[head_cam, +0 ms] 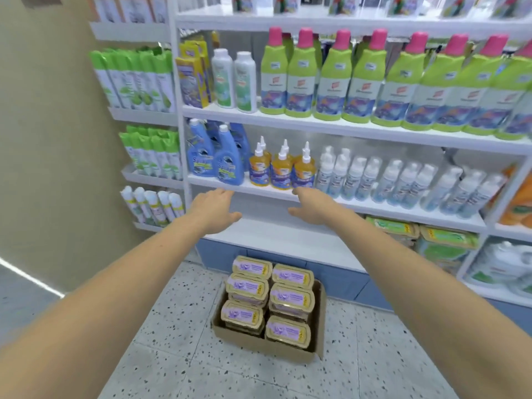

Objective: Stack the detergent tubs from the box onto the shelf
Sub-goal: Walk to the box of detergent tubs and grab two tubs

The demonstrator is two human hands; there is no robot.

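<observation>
A cardboard box [318, 318] stands on the speckled floor below the shelving, holding several beige detergent tubs [289, 331] with purple labels, in two rows. Above it a bare white shelf [276, 240] runs along the lowest level. My left hand [214, 210] and my right hand [312, 207] reach out side by side over that shelf, palms facing each other, fingers spread. Neither hand holds anything.
The shelf above carries blue spray bottles [227, 159], yellow bottles [280, 168] and white pump bottles [403, 180]. Green bottles with pink caps [362, 82] fill the higher shelf. Green packs [426, 234] lie right of the bare shelf. A beige wall [49, 154] stands at left.
</observation>
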